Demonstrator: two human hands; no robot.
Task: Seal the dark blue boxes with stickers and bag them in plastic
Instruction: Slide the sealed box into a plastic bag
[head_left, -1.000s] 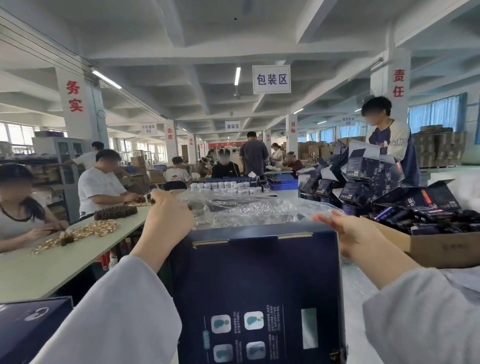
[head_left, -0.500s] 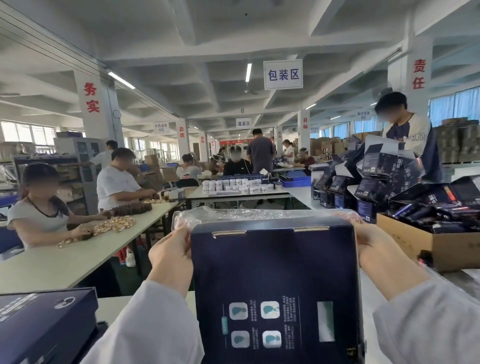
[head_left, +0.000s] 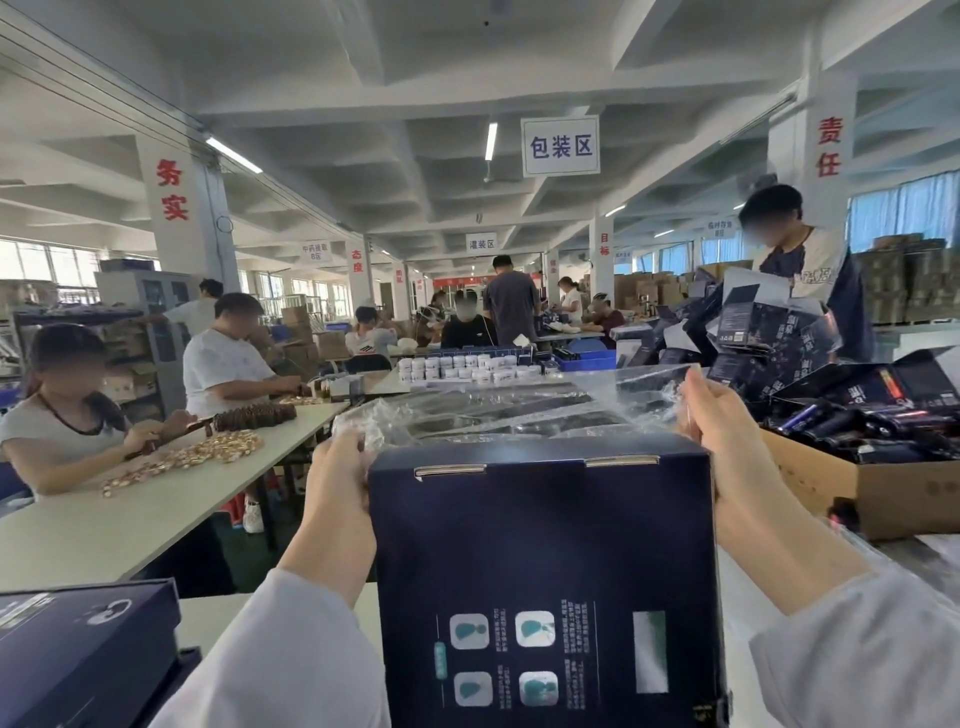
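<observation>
box: dark blue box (head_left: 540, 545) stands upright between the 2 grips, printed face toward the wearer, top edge at grip level.
bag: clear plastic bag (head_left: 483, 410) is stretched from 1 grip to the other, just above and behind that top edge.
left hand: left hand (head_left: 340, 483) has fingers curled on the film at the top-left corner, palm against the box side.
right hand: right hand (head_left: 724, 441) pinches the film just above the top-right corner.
why: 2 corner grips likely hold the mouth wide to pull it over the box.
stage: bagging; can't tell if the top is inside.
risk: thin film could snag on the corners.
nearby: 2nd box (head_left: 78, 649) lies below-left of the left grip; carton (head_left: 857, 483) sits right of the right grip.
</observation>
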